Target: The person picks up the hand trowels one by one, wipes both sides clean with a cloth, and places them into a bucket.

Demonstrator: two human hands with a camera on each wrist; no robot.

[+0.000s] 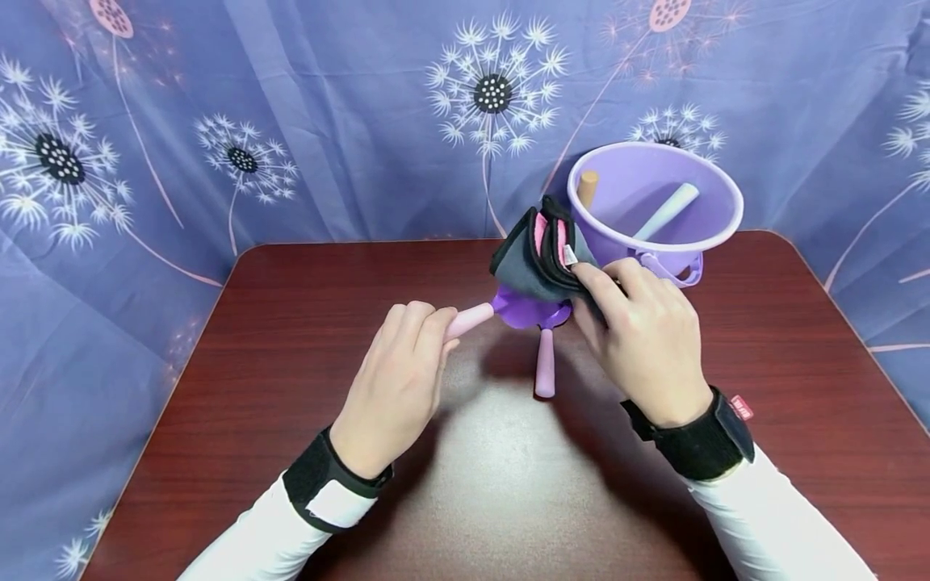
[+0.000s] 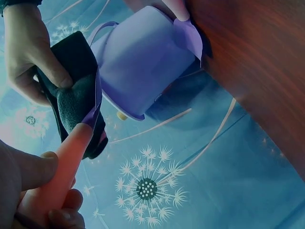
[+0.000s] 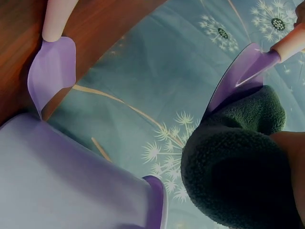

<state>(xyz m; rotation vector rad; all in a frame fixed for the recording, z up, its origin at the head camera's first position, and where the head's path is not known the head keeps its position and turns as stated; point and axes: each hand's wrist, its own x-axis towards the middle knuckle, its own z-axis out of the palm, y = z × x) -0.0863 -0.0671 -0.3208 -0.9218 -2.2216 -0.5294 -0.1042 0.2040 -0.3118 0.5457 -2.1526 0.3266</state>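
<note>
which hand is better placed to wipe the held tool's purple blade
Probably the right hand: it grips the dark cloth at the purple blade, while the left hand holds the tool's pink handle.

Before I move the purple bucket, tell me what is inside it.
Inside the purple bucket, the head view shows a tan rod at left and a pale rod slanting up rightward. The near wall hides their lower ends and the bottom; whatever lies there cannot be seen.
</note>
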